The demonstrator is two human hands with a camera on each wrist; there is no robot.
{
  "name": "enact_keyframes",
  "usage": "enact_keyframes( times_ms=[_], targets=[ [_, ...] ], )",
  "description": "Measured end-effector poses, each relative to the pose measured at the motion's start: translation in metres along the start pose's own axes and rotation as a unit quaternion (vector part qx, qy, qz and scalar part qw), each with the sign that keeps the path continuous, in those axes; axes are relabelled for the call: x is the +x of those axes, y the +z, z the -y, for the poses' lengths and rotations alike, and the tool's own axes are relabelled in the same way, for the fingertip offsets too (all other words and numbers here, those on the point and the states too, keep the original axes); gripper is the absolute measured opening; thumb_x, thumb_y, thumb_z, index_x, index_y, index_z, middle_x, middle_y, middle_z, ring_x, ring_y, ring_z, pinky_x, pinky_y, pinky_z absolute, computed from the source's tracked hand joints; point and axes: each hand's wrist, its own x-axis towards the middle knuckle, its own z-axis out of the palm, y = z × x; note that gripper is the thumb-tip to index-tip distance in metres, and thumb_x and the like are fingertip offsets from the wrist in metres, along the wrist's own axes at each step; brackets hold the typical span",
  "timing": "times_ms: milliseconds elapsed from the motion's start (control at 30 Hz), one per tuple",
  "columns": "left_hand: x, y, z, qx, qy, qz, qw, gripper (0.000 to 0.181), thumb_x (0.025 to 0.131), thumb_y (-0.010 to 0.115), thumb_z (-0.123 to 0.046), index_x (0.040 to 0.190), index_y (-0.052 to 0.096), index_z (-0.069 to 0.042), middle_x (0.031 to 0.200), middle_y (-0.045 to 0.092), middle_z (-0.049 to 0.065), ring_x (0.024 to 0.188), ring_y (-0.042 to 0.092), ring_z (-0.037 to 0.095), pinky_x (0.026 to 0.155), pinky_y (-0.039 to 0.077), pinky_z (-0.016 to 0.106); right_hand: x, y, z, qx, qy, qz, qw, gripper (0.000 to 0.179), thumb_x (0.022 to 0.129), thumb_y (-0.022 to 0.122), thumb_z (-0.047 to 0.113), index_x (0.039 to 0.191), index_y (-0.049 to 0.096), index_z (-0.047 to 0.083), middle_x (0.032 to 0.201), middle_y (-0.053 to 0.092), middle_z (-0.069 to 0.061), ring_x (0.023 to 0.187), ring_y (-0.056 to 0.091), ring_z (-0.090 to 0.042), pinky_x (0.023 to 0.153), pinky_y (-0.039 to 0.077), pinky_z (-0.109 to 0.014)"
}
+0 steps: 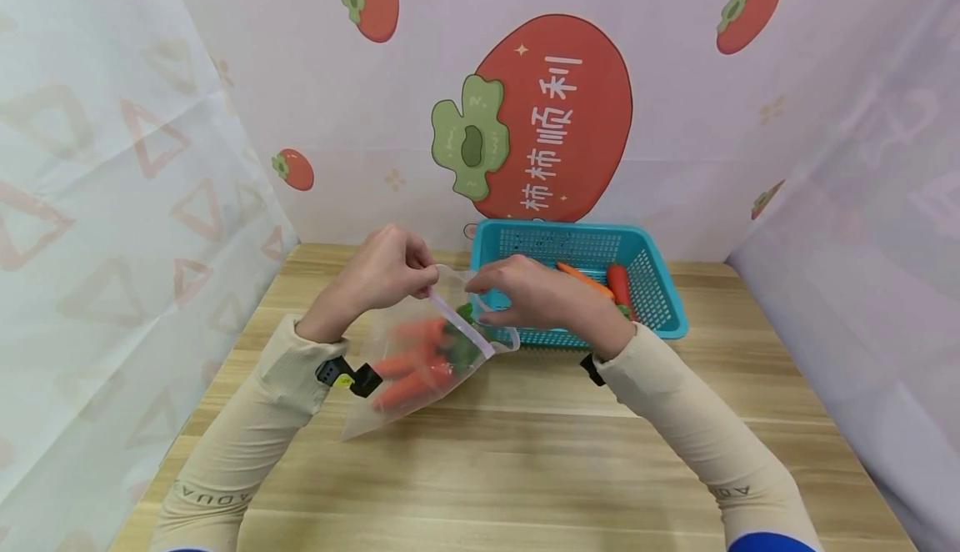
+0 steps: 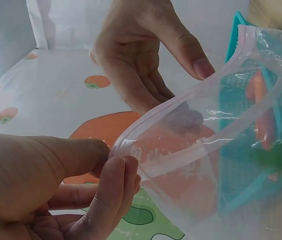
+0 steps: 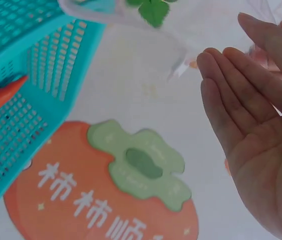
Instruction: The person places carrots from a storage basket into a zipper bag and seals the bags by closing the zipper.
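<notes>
1. A blue mesh basket (image 1: 651, 285) stands at the back of a wood-grain counter (image 1: 525, 452), holding a slim orange carrot (image 1: 585, 280) and a red, round-ended vegetable (image 1: 619, 285).
2. A clear plastic bag (image 1: 362, 419) is to the left of the basket and nearer the person, its mouth beside the basket's left front corner.
3. Inside the bag, blurred by the film, are orange-red, carrot-like vegetables (image 1: 412, 385), with dark leafy greens (image 1: 461, 348) at the end toward the basket.
4. The left hand (image 1: 378, 273), left of the basket, pinches the bag's pale edge strip (image 1: 461, 323) near one end; its grip is thumb against fingertips.
5. The right hand (image 1: 528, 293) hovers over the basket's left front part, beside the bag's mouth. Its grip is released, fingers loosely extended, thumb apart; whether they touch the film is unclear.
6. Behind the basket, a pale backdrop (image 1: 675, 135) carries a large red persimmon print (image 1: 585, 127) with white Chinese characters.
</notes>
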Motion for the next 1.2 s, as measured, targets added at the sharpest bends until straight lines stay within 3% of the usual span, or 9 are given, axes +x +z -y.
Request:
enact_keyframes(
  times_ms=[200, 433, 600, 800, 1033, 1200],
  targets=[
    [0.0, -0.001, 0.001, 0.003, 0.0, -0.002, 1.0, 0.021, 0.085, 0.06, -0.005, 0.078, 0.079, -0.006, 0.065, 0.075, 0.002, 0.059, 0.073, 0.012, 0.055, 0.051, 0.024, -0.019, -0.01, -0.015, 0.014, 0.041, -0.021, 0.9988, 0.045, 0.09, 0.084, 0.02, 0.132, 0.073, 0.006, 0.128, 0.076, -0.009, 0.116, 0.074, -0.024, 0.097, 0.063, -0.042],
    [0.0, -0.001, 0.0, 0.0, -0.005, 0.002, 1.0, 0.02, 0.085, 0.061, -0.005, 0.079, 0.079, -0.005, 0.066, 0.075, 0.003, 0.061, 0.074, 0.015, 0.056, 0.051, 0.024, -0.039, -0.02, -0.036, 0.014, 0.096, -0.031, 0.9948, 0.043, 0.089, 0.085, 0.021, 0.129, 0.075, 0.009, 0.122, 0.077, -0.007, 0.106, 0.071, -0.024, 0.092, 0.064, -0.043],
    [-0.001, -0.001, 0.001, 0.0, -0.003, 0.002, 1.0, 0.02, 0.085, 0.06, -0.005, 0.079, 0.079, -0.005, 0.066, 0.076, 0.003, 0.062, 0.075, 0.018, 0.055, 0.05, 0.023, -0.057, -0.022, -0.054, 0.015, 0.142, -0.027, 0.9894, 0.046, 0.092, 0.082, 0.02, 0.134, 0.071, 0.004, 0.132, 0.074, -0.013, 0.12, 0.07, -0.031, 0.099, 0.061, -0.049],
    [0.0, -0.002, 0.001, 0.004, -0.002, 0.001, 1.0, 0.02, 0.085, 0.06, -0.006, 0.079, 0.079, -0.006, 0.066, 0.075, 0.002, 0.062, 0.075, 0.017, 0.054, 0.045, 0.023, -0.077, -0.019, -0.081, -0.013, 0.176, -0.024, 0.9839, 0.041, 0.094, 0.08, 0.02, 0.132, 0.073, 0.005, 0.129, 0.075, -0.013, 0.116, 0.071, -0.031, 0.098, 0.06, -0.051],
    [-0.001, -0.002, 0.003, 0.003, -0.006, 0.0, 1.0, 0.02, 0.085, 0.06, -0.006, 0.079, 0.079, -0.006, 0.066, 0.075, 0.001, 0.063, 0.075, 0.018, 0.053, 0.043, 0.023, -0.103, -0.011, -0.109, 0.0, 0.221, -0.018, 0.975, 0.033, 0.095, 0.078, 0.018, 0.124, 0.074, 0.003, 0.111, 0.077, -0.014, 0.093, 0.07, -0.024, 0.084, 0.062, -0.046],
    [-0.003, -0.003, 0.004, 0.0, -0.009, -0.001, 1.0, 0.019, 0.086, 0.061, -0.005, 0.079, 0.079, -0.005, 0.066, 0.075, 0.002, 0.064, 0.076, 0.02, 0.053, 0.045, 0.023, -0.115, -0.003, -0.126, 0.01, 0.263, -0.007, 0.9647, 0.037, 0.096, 0.077, 0.02, 0.127, 0.073, 0.0, 0.121, 0.076, -0.02, 0.106, 0.072, -0.034, 0.094, 0.061, -0.053]
  ],
)
